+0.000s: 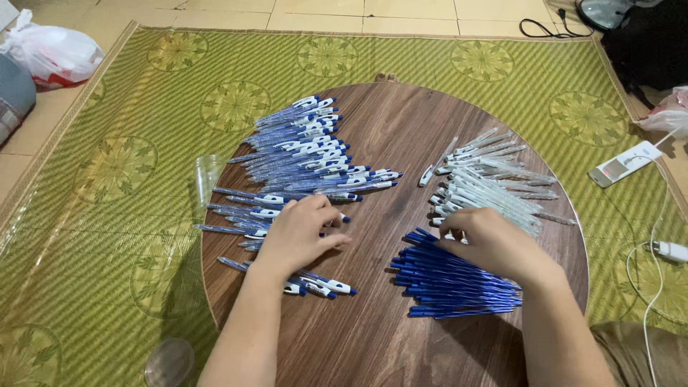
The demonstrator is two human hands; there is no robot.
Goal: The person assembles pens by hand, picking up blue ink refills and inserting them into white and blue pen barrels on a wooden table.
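Nearest, lower right of centre, blue refills lay heaped on the round table. The right hand rested palm down at their upper end, fingers curled; whether it gripped anything could not be told. Left of centre, the left hand pressed loosely spread on finished pens, clamping nothing. Clear barrels lay farther right.

Home floor: woven green mat, tile floor, low round table.
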